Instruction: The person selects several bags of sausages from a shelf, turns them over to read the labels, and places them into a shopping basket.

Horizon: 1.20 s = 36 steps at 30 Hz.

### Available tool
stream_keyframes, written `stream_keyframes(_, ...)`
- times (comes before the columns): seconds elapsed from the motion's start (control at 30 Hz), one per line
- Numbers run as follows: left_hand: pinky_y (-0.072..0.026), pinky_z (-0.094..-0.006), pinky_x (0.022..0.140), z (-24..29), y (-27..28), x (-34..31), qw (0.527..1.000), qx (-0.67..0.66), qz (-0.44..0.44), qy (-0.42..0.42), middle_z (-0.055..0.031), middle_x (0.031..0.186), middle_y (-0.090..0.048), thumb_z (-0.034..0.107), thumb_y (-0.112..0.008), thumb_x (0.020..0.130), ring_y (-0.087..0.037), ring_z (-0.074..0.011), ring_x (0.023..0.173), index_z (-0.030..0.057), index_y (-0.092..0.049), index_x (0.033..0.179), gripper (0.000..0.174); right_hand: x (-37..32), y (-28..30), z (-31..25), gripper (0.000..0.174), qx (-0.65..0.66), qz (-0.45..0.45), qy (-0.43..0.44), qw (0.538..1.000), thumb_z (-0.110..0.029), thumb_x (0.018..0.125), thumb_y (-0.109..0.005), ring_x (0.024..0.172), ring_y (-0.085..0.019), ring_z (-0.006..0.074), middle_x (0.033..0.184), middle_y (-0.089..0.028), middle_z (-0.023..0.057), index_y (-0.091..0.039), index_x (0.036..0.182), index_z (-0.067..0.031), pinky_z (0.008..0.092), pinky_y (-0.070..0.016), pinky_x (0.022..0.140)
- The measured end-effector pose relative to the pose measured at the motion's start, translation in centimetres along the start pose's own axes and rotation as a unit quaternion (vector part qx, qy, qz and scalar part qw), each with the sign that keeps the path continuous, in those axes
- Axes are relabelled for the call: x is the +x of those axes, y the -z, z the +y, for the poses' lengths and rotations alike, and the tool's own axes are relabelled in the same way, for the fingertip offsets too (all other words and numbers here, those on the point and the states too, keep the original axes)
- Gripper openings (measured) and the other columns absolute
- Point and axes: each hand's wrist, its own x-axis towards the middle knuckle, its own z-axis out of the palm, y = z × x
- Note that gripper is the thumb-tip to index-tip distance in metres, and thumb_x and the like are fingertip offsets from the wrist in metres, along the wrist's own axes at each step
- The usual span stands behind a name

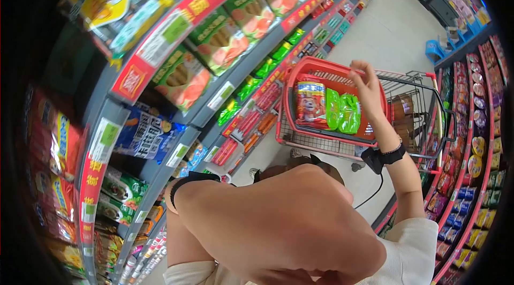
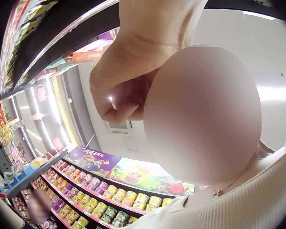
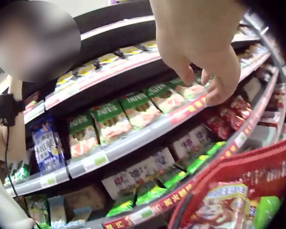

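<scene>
In the head view my left hand point(image 1: 284, 215) is large in the foreground, raised close to the camera, its fingers curled under. The left wrist view shows that hand point(image 2: 128, 71) bent in front of a blurred oval, with nothing visible in its fingers; part of it is hidden. My right hand point(image 1: 368, 95) hovers over the right side of a red basket point(image 1: 377, 92), fingers loosely bent and empty. Inside the basket lie a red-and-white packet point(image 1: 311, 104) and green packets point(image 1: 349, 114). The right wrist view has the right hand point(image 3: 205, 57) before the shelves.
The basket sits in a wire shopping cart point(image 1: 415, 84) with brown items beside it. Shelves of green-and-pink packs point(image 1: 219, 41) and a blue pack point(image 1: 144, 134) stand at left. More stocked shelves point(image 1: 474, 164) line the right, with pale floor point(image 1: 356, 30) between.
</scene>
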Motion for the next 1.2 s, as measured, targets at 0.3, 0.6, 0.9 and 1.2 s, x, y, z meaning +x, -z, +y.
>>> stream_keyframes(0.3,-0.0327,-0.0277,0.043,-4.9,-1.0,3.4,0.984,-0.015,0.18,-0.006,-0.005,0.063,-0.051,0.04,-0.061,0.08,-0.047,-0.0155,0.047,0.0027,-0.055,0.068,0.04,-2.9,2.2,20.3,0.034,-0.131,-0.152,-0.287,0.937,-0.025,0.086,-0.064,0.07,-0.06,0.0164,0.092,-0.063,0.0101,-0.057,0.104,0.0023,0.0288,-0.0501,0.06)
stream_keyframes(0.6,-0.0279,-0.0266,0.047,-4.7,0.8,-4.5,0.801,0.119,0.514,0.284,-0.0013,0.049,-0.048,0.052,-0.07,0.076,-0.042,-0.0115,0.046,0.0018,-0.053,0.053,0.058,-1.6,-5.2,24.2,0.104,-0.293,-0.15,-0.36,0.873,-0.066,0.06,-0.073,0.101,-0.06,0.0334,0.118,-0.053,0.0312,-0.045,0.117,0.0161,0.0389,-0.0509,0.08)
stream_keyframes(0.9,-0.0336,-0.0221,0.052,-6.8,-3.2,-15.0,0.618,0.13,0.646,0.428,0.0001,0.062,-0.052,0.02,-0.053,0.095,-0.044,-0.0069,0.055,0.0038,-0.056,0.078,0.023,-0.7,-4.9,22.4,0.083,-0.166,-0.097,-0.357,0.914,-0.05,0.062,-0.08,0.088,-0.063,0.0281,0.101,-0.062,0.022,-0.047,0.109,0.0099,0.0376,-0.0517,0.073)
stream_keyframes(1.2,-0.0433,-0.0234,0.064,-8.1,-3.8,-14.2,0.687,0.113,0.547,0.466,-0.0014,0.078,-0.058,0.016,-0.055,0.095,-0.053,-0.008,0.069,-0.0001,-0.056,0.094,0.016,-2.3,2.9,5.7,0.058,0.467,-0.039,-0.478,0.743,-0.031,0.083,-0.067,0.075,-0.061,0.0183,0.094,-0.06,0.0096,-0.045,0.125,0.0018,0.0279,-0.0512,0.066)
